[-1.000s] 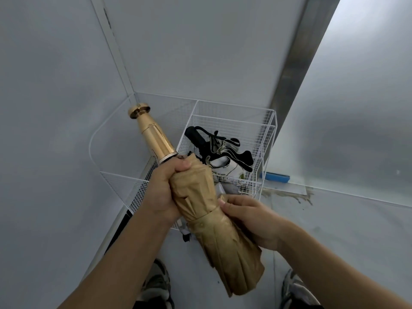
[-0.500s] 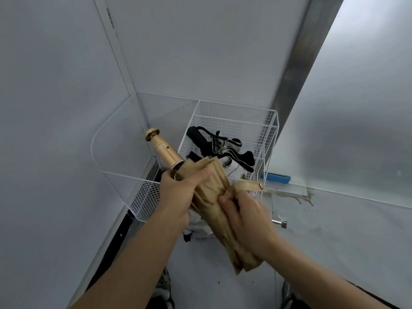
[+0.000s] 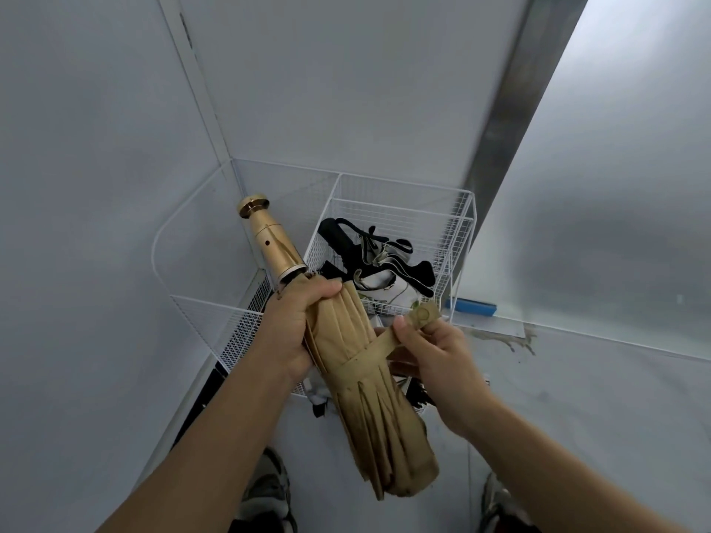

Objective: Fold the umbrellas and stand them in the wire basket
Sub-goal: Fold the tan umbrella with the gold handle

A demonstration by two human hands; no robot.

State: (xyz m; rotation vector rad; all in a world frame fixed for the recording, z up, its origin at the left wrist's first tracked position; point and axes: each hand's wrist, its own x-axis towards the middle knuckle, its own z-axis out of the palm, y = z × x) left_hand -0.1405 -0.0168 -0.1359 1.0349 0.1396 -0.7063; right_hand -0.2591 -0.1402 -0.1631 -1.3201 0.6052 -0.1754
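While left hand (image 3: 289,333) grips folded tan umbrella (image 3: 375,409) | right hand (image 3: 434,353) pinches its strap (image 3: 381,342) | black umbrella (image 3: 340,244), probably, in wire basket (image 3: 400,211)

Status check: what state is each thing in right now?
Tan umbrella: collapsed, pleats gathered, outside the basket.
Strap: wrapped round the tan umbrella, end not fastened.
Left hand: grips the tan umbrella.
Right hand: pinches the strap's end.
Basket: holds a black umbrella, leaning.

The folded tan umbrella (image 3: 369,409) is tilting, its gold handle (image 3: 271,244) pointing toward 11 o'clock and its strap (image 3: 384,346) wrapping the pleats. At its 1 o'clock, a black umbrella (image 3: 346,244) is lying in the white wire basket (image 3: 400,194).
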